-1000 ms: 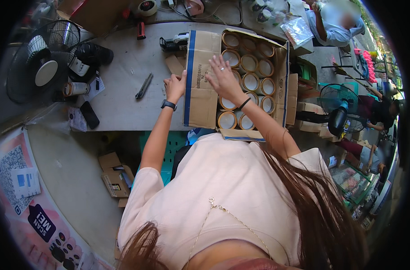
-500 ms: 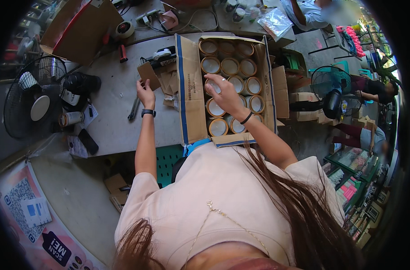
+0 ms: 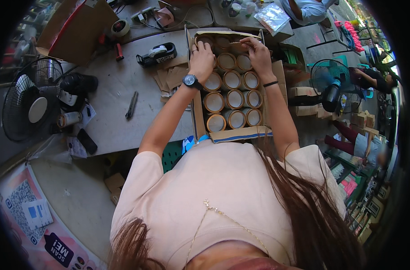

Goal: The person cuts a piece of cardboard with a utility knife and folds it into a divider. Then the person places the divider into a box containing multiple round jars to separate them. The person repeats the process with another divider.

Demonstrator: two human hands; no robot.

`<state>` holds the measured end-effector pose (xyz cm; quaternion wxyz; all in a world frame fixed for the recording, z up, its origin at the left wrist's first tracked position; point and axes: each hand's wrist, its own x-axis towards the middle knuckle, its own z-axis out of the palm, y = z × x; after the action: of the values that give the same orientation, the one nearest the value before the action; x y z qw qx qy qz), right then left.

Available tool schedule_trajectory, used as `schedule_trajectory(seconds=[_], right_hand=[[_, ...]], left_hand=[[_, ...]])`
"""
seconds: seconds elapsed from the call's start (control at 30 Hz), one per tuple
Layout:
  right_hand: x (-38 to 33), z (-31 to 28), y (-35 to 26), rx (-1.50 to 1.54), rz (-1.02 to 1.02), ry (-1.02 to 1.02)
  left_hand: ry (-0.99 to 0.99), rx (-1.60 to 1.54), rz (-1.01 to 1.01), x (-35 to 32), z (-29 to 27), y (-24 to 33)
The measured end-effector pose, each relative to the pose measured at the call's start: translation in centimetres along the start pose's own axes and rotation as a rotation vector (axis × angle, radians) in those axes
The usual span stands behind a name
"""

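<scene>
Several round jars [image 3: 234, 98] with gold rims and pale tops stand in rows inside an open cardboard box [image 3: 198, 114]. My left hand [image 3: 202, 60] reaches over the far left jars, its fingers apart and pointing down at a rim; whether they touch it I cannot tell. Above the far right jars my right hand [image 3: 259, 56] is closed in a pinch on a thin cardboard piece [image 3: 237, 42], seen nearly edge-on. More loose cardboard pieces [image 3: 171, 77] lie beside the box's left wall, partly behind my left forearm.
Left of the box, a utility knife [image 3: 132, 105] and a black strap-like item [image 3: 156, 54] lie on the grey table [image 3: 110, 117]. A tape dispenser [image 3: 120, 29] sits farther back. Black fans stand at the left [image 3: 31, 101] and right [image 3: 331, 85]. Other people are at the right.
My left hand has moved from the table to over the box's far left jars. My right hand has moved to the far right, and the cardboard piece has passed from left hand to right.
</scene>
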<state>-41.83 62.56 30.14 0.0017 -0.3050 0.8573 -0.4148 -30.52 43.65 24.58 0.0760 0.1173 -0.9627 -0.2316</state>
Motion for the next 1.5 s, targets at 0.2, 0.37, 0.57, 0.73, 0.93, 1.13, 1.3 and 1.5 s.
schedule_trajectory(seconds=[0.2, 0.37, 0.57, 0.73, 0.93, 1.13, 1.3, 1.5], right_hand=[[2.0, 3.2, 3.6, -0.226, -0.215, -0.162], [2.4, 6.7, 7.2, -0.300, -0.257, -0.279], [-0.7, 10.5, 9.4, -0.269, -0.231, -0.185], [-1.5, 8.7, 9.2, -0.334, -0.092, -0.188], [-1.8, 7.7, 9.7, -0.353, -0.278, -0.073], [-0.6, 8.5, 9.8, -0.256, -0.245, -0.103], [-0.8, 8.9, 9.1, -0.281, -0.166, -0.118], [-1.9, 9.7, 9.0, -0.420, -0.188, -0.111]], left_hand=[[-0.205, 0.255, 0.118, 1.2, 4.3, -2.3], [0.082, -0.047, 0.151, 0.4, 4.3, -6.0], [0.073, -0.299, 0.159, -1.0, 3.7, -9.7], [0.146, -0.314, 0.146, -1.4, 3.8, -9.3], [0.149, -0.297, 0.145, -1.4, 3.9, -9.3], [0.125, -0.268, 0.151, -1.5, 3.5, -8.9], [0.128, -0.278, 0.141, -1.4, 3.4, -9.1], [0.168, -0.315, 0.154, -1.7, 3.3, -8.8]])
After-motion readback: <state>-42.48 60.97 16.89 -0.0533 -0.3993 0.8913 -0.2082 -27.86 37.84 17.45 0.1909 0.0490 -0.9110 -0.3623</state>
